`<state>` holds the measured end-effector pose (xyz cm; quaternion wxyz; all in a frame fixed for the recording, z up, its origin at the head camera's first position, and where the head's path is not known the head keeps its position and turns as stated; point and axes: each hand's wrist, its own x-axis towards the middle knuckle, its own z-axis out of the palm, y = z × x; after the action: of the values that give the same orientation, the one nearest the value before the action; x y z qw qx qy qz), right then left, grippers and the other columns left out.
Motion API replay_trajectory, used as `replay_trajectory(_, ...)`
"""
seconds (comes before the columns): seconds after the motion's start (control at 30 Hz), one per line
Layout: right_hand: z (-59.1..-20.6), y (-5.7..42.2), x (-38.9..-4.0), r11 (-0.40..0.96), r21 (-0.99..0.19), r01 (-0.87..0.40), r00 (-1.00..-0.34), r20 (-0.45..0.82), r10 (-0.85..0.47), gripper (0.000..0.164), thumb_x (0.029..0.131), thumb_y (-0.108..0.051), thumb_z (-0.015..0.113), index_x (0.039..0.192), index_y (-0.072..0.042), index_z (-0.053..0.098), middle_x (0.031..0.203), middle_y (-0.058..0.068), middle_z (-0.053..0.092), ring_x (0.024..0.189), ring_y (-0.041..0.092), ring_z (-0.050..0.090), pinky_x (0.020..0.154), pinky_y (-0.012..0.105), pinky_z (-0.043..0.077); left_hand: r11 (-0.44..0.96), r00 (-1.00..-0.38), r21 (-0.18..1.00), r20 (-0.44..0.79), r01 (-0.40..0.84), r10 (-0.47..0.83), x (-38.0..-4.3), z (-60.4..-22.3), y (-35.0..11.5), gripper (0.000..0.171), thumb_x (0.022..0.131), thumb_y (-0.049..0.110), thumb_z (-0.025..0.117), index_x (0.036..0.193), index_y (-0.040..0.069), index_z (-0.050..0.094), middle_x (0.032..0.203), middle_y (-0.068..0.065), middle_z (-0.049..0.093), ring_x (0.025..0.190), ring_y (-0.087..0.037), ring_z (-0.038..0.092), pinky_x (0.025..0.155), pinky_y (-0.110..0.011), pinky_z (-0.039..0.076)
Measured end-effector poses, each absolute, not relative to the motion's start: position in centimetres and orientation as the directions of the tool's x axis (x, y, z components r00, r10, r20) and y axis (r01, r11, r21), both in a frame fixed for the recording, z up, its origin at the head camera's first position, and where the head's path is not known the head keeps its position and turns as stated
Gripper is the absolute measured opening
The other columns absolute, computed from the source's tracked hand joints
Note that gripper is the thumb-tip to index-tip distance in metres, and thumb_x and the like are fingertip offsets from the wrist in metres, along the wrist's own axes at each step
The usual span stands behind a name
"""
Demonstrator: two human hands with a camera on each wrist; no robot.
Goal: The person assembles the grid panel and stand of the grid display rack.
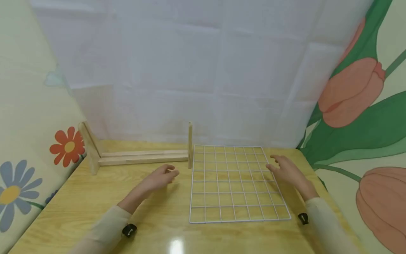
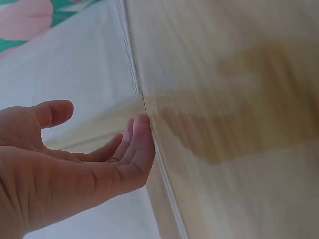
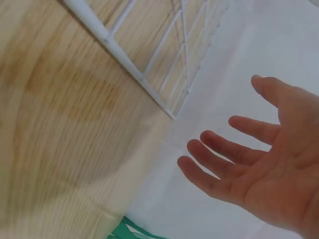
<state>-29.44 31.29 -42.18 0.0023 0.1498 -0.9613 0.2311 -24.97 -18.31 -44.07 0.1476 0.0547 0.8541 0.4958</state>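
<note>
I see long, plain off-white sleeves [image 1: 106,224], each with a small black wrist camera [image 1: 129,230], the left one pale-marked.

The right hand [image 3: 279,169] reaches in from the right, palm showing, its slightly bent fingers spread and pointing left, well clear of the white wire grid [image 3: 142,77]. The grid lies on the wood-grained tabletop [image 3: 60,124], one corner near the tabletop's far edge, a soft shadow darkening the wood on the near side. White cloth [image 3: 224,74] spreads behind the hand, with a green patch [image 3: 121,232] beside the tabletop's edge.
</note>
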Motion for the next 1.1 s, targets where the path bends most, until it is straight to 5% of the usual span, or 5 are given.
replay_trajectory(0.23,-41.6,30.7,-30.1,0.901,-0.391,-0.186,-0.968,-0.085,-0.237,0.072,0.107,-0.04,0.052,0.144,0.021,0.036,0.141,0.043,0.043,0.128,0.057,0.043,0.103,0.065,0.039,0.304,-0.909,0.938,-0.266,-0.167,0.321,-24.7,-43.7,-15.7,0.063,0.108,0.031,0.05,0.152,-0.01,0.031,0.141,-0.029,0.052,0.121,-0.038,0.058,0.096,-0.047,0.051)
replay_trajectory(0.4,-41.8,29.9,-29.5,0.924,-0.382,-0.034,-0.968,-0.217,-0.125,0.069,0.104,-0.048,0.056,0.124,0.018,0.052,0.109,0.035,0.06,0.084,0.041,0.066,0.072,0.048,0.058,0.232,-0.884,0.95,-0.284,-0.208,0.371,-24.7,-43.5,-14.9,0.062,0.108,0.028,0.049,0.152,-0.011,0.031,0.143,-0.032,0.048,0.126,-0.042,0.054,0.102,-0.051,0.047)
replay_trajectory(0.5,-42.2,29.5,-29.2,0.926,-0.377,0.004,-0.965,-0.244,-0.095,0.057,0.1,-0.051,0.06,0.098,0.006,0.058,0.076,0.013,0.055,0.056,0.021,0.054,0.05,0.034,0.049,0.195,-0.876,0.951,-0.299,-0.24,0.379,-24.5,-43.4,-14.5,0.064,0.107,0.029,0.052,0.151,-0.012,0.031,0.144,-0.032,0.047,0.127,-0.044,0.053,0.104,-0.052,0.045)
replay_trajectory(0.63,-42.7,29.2,-28.9,0.93,-0.367,-0.008,-0.96,-0.257,-0.11,0.05,0.098,-0.05,0.064,0.084,-0.003,0.058,0.068,0.004,0.047,0.054,0.015,0.042,0.049,0.029,0.039,0.191,-0.875,0.953,-0.295,-0.237,0.384,-24.2,-43.4,-14.0,0.064,0.106,0.027,0.052,0.151,-0.013,0.03,0.148,-0.032,0.043,0.13,-0.045,0.05,0.107,-0.053,0.041)
replay_trajectory(1.1,-43.7,29.0,-28.4,0.923,-0.385,0.002,-0.964,-0.246,-0.1,0.044,0.09,-0.041,0.077,0.073,-0.01,0.051,0.065,0.001,0.044,0.056,0.013,0.04,0.05,0.027,0.036,0.184,-0.883,0.952,-0.298,-0.246,0.363,-24.0,-43.3,-12.9,0.067,0.105,0.023,0.052,0.152,-0.015,0.024,0.151,-0.037,0.034,0.138,-0.05,0.037,0.111,-0.057,0.035)
